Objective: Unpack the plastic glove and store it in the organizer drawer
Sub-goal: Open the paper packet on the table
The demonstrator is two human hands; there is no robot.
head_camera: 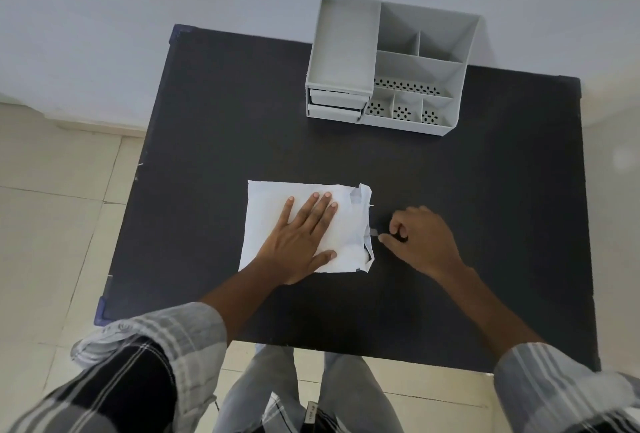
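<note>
A white paper packet [270, 204] lies flat in the middle of the black table [214, 127], its right end torn open and crumpled. My left hand [301, 238] rests flat on the packet with fingers spread, pressing it down. My right hand [420, 242] is just right of the open end, thumb and forefinger pinched on a small clear tab of plastic [374, 232] that sticks out of the packet. The rest of the glove is hidden inside. A grey desk organizer [391, 61] stands at the table's far edge, with two shut drawers [336, 105] at its lower left.
The organizer has a tall left tray and several open compartments with perforated floors. Bare table surface lies between the packet and the organizer. The table's near edge is at my legs; tiled floor to the left, a pale wall behind.
</note>
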